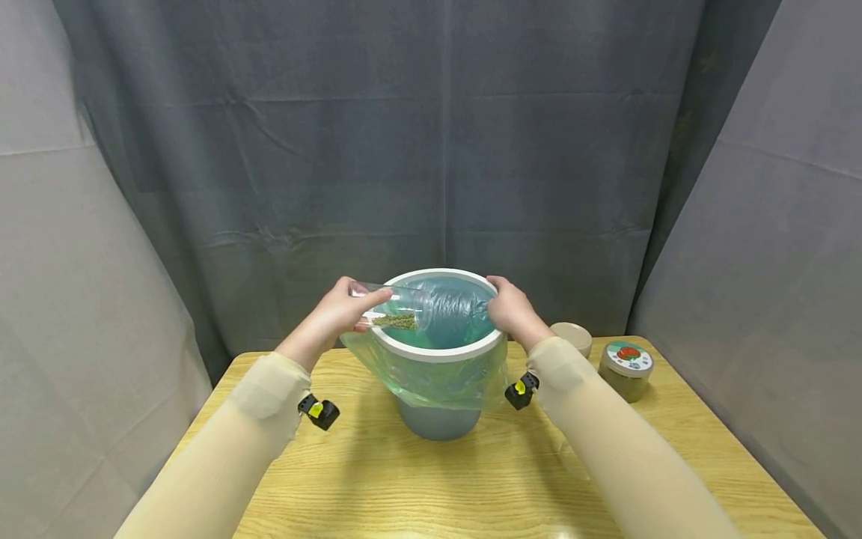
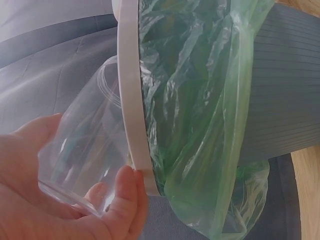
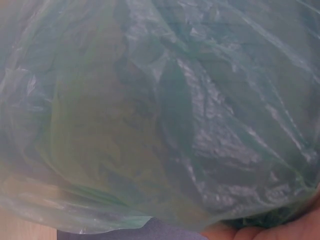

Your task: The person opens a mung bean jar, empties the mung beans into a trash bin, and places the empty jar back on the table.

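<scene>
Holding a clear plastic cup [image 1: 407, 303] nearly on its side, my left hand [image 1: 337, 308] has fingers and thumb closed around it, the cup's far end over the opening of the grey bin [image 1: 438, 424]. Green granules [image 1: 397, 322] lie along its lower wall. My right hand [image 1: 513, 308] curls its fingers over the white rim [image 1: 431, 355] opposite, where the green bag [image 1: 444, 383] folds outward. A labelled jar [image 1: 628, 370] stands on the counter [image 1: 417, 486], rightward.

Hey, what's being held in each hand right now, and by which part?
The left hand holds the clear jar around its sides, near the base. The right hand grips the bin by its rim.
</scene>
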The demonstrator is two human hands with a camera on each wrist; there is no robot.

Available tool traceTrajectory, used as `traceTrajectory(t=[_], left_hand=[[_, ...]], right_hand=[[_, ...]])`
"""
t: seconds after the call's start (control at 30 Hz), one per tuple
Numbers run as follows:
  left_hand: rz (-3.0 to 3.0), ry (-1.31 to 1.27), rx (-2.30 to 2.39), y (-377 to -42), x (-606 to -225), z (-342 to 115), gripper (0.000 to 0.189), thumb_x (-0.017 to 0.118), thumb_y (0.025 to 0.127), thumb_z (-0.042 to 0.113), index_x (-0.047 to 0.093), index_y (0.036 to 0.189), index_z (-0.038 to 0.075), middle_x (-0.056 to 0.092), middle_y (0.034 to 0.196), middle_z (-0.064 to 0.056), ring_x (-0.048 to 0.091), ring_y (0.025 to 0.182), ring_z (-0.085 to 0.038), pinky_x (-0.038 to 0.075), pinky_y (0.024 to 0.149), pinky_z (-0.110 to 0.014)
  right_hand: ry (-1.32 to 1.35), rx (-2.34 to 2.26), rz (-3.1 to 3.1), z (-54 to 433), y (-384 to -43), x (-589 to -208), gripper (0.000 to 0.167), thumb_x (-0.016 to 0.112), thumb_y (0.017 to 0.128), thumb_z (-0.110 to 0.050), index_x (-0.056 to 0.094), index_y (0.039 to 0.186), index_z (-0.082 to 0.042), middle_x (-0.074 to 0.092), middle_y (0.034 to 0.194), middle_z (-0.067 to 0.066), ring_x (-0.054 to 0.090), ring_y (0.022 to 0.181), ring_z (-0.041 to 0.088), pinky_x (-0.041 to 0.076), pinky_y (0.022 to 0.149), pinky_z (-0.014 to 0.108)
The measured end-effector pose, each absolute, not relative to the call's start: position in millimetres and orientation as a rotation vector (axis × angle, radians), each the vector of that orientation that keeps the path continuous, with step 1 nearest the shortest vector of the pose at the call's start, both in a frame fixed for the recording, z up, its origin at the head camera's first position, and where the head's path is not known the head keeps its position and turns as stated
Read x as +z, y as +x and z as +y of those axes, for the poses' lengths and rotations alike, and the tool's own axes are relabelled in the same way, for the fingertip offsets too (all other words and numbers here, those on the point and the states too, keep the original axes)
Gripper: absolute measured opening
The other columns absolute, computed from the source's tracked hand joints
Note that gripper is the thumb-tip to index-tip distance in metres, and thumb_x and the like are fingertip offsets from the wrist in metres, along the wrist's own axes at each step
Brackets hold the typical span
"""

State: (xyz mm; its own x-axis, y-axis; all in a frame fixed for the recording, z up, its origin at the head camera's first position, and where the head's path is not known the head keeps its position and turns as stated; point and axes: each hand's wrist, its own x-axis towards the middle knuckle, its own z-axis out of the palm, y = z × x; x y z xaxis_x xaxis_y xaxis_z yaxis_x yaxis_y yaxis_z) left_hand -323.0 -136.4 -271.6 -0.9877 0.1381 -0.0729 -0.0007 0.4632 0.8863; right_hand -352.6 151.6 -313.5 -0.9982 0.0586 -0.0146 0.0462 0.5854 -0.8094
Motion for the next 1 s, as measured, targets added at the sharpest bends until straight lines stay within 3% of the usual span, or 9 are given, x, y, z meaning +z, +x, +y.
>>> traceTrajectory(t=[0.8,1.0], left_hand=[[2.574,0.133,1.559,-323.3,-272.4,-135.7,0.061,0.068,0.098,0.044,0.039,0.13,0.001,0.046,0.134,-0.019,0.059,0.119,-0.037,0.055,0.1,-0.042],[2.592,0.15,1.553,-323.1,-271.8,-134.7,0.056,0.068,0.098,0.041,0.04,0.126,0.001,0.046,0.128,-0.017,0.058,0.112,-0.032,0.056,0.095,-0.04]], right_hand=[[-0.089,1.417,-2.788,152.5,-353.0,-313.1,0.066,0.029,0.098,0.003,0.023,0.163,-0.005,0.033,0.164,0.023,0.044,0.144,0.04,0.046,0.113,0.053],[-0.107,1.409,-2.791,152.6,-356.2,-314.3,0.065,0.029,0.098,0.003,0.023,0.163,-0.006,0.034,0.164,0.022,0.044,0.144,0.039,0.045,0.113,0.053]])
